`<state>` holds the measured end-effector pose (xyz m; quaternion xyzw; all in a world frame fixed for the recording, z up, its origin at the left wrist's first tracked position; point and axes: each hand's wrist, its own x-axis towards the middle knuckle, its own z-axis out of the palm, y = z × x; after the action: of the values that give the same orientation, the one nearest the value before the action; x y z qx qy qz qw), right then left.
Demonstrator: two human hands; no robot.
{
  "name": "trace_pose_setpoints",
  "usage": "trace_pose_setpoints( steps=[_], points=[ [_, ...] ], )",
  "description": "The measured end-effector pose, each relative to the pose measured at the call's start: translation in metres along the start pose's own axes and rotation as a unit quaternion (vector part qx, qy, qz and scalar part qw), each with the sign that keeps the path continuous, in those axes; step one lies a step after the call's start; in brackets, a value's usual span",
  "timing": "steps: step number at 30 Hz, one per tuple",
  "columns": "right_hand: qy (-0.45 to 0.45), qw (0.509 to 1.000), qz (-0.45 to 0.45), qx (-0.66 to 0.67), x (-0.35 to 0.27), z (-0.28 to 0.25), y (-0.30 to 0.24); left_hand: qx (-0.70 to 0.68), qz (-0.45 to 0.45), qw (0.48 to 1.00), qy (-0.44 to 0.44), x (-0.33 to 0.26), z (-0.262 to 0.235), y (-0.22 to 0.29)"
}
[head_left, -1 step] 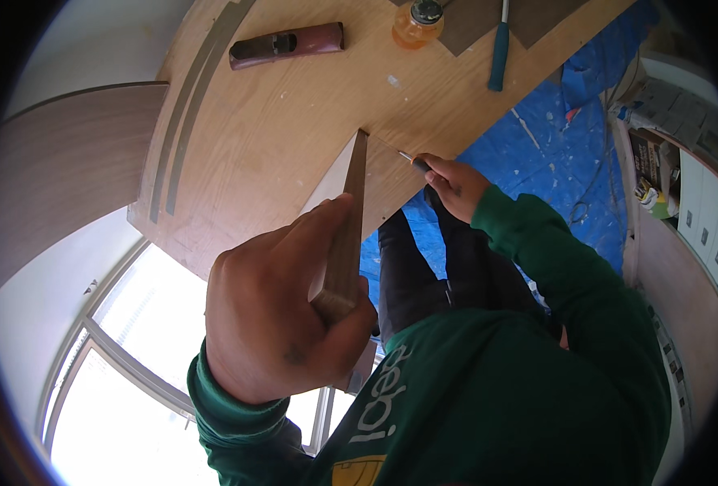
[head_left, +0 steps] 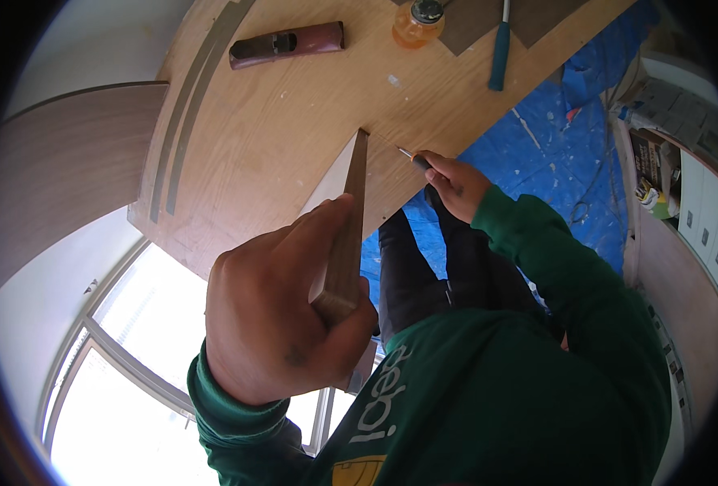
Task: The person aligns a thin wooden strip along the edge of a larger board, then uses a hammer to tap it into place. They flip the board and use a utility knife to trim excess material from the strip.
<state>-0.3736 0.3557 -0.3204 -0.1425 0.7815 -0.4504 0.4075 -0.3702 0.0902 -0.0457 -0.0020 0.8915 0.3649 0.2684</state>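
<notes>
My left hand (head_left: pixel 282 300) is closed around a wooden board (head_left: pixel 354 211) held up on edge. Its narrow brown edge faces me, a pale face shows on its left side, and its far end meets the wooden tabletop (head_left: pixel 286 121). Between the fingers of my right hand (head_left: pixel 458 185) is a small screwdriver (head_left: pixel 420 163) with a dark and orange handle and a thin metal shaft. Its shaft points left, over the tabletop near the table's edge and apart from the board. The palm side of my right hand is hidden.
A reddish-brown hand plane (head_left: pixel 287 44), a jar of orange liquid (head_left: pixel 418 26) and a teal-handled tool (head_left: pixel 499 57) lie toward the back. Two grey strips (head_left: pixel 187 121) lie at left, beside a brown panel (head_left: pixel 75 162). Blue sheeting (head_left: pixel 549 162) covers the floor at right.
The screwdriver's tip has shifted very slightly away from me. My left hand and the board have stayed in place.
</notes>
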Motion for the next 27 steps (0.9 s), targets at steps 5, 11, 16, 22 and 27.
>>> trace_pose_setpoints(
  steps=[5,11,16,22,27],
  points=[
    [-0.01,1.0,-0.002,-0.011,0.015,0.005,-0.008,0.007,0.007,1.0,0.002,-0.001,0.002,-0.001],
    [0.002,0.999,-0.03,-0.018,0.029,0.019,0.004,0.013,0.027,0.999,0.026,0.001,0.007,-0.001],
    [0.042,0.997,-0.061,0.005,0.027,0.026,0.006,0.011,-0.003,1.0,0.001,-0.003,0.004,0.001],
    [0.004,1.0,0.009,-0.022,0.009,0.018,0.007,0.021,0.029,0.999,0.015,-0.001,0.01,-0.001],
    [0.03,0.999,-0.026,-0.002,0.006,0.028,0.006,0.013,0.003,1.0,0.014,-0.006,0.011,0.003]
  ],
)
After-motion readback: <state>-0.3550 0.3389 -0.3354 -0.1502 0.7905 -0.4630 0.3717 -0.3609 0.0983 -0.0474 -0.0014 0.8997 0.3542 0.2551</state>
